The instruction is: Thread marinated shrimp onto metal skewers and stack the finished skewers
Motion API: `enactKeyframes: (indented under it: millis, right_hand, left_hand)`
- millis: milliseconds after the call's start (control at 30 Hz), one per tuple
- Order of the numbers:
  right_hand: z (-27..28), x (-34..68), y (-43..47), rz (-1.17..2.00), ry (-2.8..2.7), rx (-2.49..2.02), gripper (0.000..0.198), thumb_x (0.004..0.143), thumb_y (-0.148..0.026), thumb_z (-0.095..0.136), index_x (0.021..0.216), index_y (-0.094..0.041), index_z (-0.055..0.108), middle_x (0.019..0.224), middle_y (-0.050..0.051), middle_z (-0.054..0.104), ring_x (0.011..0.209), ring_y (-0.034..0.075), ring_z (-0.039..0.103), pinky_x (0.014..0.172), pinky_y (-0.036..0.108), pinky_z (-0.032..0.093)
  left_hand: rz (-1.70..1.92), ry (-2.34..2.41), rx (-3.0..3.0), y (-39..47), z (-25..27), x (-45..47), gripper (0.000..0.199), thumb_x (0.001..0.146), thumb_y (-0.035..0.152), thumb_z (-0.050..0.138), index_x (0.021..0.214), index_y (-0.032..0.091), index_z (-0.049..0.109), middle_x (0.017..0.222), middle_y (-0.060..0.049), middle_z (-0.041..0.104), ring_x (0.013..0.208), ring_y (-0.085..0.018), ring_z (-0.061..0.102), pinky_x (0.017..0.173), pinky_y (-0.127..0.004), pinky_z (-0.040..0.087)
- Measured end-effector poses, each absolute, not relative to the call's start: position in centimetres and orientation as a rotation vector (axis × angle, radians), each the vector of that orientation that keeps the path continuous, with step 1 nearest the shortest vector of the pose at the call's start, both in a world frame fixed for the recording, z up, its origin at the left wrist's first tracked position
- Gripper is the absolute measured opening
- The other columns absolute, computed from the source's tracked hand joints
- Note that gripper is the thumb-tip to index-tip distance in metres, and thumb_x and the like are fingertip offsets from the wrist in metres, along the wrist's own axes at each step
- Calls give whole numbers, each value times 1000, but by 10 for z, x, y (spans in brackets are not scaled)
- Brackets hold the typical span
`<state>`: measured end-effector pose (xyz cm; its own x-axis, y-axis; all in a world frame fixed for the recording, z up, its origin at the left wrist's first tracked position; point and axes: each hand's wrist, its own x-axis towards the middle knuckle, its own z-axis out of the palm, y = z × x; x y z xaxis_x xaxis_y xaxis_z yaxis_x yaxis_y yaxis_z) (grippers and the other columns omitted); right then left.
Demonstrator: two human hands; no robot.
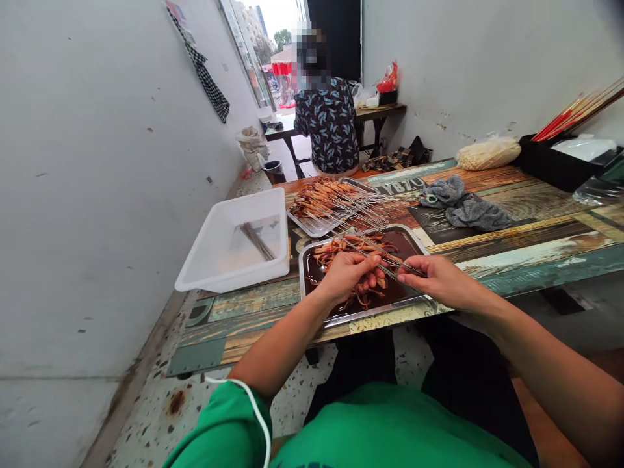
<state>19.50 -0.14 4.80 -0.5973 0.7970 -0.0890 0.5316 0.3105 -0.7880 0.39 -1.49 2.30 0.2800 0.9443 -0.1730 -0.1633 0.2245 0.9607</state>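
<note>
Both hands work over the near metal tray (370, 312), which lies by the close edge of the patterned desk (253, 309) and holds dark brown sauce (408, 246) and reddish strips of food (337, 246). The left hand (351, 276) is clenched, its fingers curled around a piece of food (366, 281) and its thumb resting along the thin metal skewers (390, 262). The right hand (431, 278) grasps those skewers between thumb and fingers, beside the left hand and over the tray's right part. Whether a tip has gone into the food is hard to tell, since the fingers cover it.

Just beyond, a second metal tray (312, 229) carries a heap of skewered food (322, 197), with the bare ends of its skewers pointing right and toward the hands. To the left stands a white plastic bin (209, 266) with a bundle of loose skewers (257, 241) inside. Gray cloths (478, 211) lie crumpled on the desk to the right; farther back are a clear bag of pale contents (489, 153) and a black box (556, 162) near red-ended sticks (568, 117). At the far end a person in a leaf-patterned shirt (329, 127) sits facing away, beside another desk.
</note>
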Motion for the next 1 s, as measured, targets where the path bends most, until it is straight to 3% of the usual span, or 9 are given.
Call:
enactKeyframes:
  millis: [333, 533, 700, 1000]
  right_hand:
    - [46, 194, -9, 1052, -2352, -1139, 26, 81, -40, 47, 73, -18, 58, 62, -3, 50, 58, 12, 43, 54, 24, 30]
    - [46, 194, -12, 901, -2324, -1192, 27, 82, -37, 46, 63, -20, 54, 56, -3, 45, 54, 12, 39, 53, 25, 25]
    - [42, 219, 0, 884, -2195, -1291, 33, 83, -43, 40, 63, -20, 51, 56, -3, 44, 54, 12, 41, 52, 24, 30]
    - [13, 298, 32, 591, -1864, -1730, 36, 86, -42, 21, 76, -20, 47, 54, -2, 45, 45, 13, 44, 46, 26, 34]
  left_hand:
    - [954, 970, 1011, -15, 23, 6, 37, 68, 43, 64, 65, 6, 62, 50, -3, 59, 39, -5, 49, 38, -15, 35]
    - [1008, 931, 966, -18, 26, 9, 38, 65, 43, 68, 68, 5, 63, 58, -8, 63, 47, -9, 57, 44, -18, 43]
    - [1131, 923, 994, -17, 25, 7, 42, 66, 43, 67, 87, 6, 64, 76, -10, 66, 58, -11, 60, 51, -21, 46]
    - [1204, 1030, 1077, -15, 24, 7, 40, 70, 39, 63, 97, 9, 62, 69, -3, 63, 48, -6, 53, 44, -17, 40]
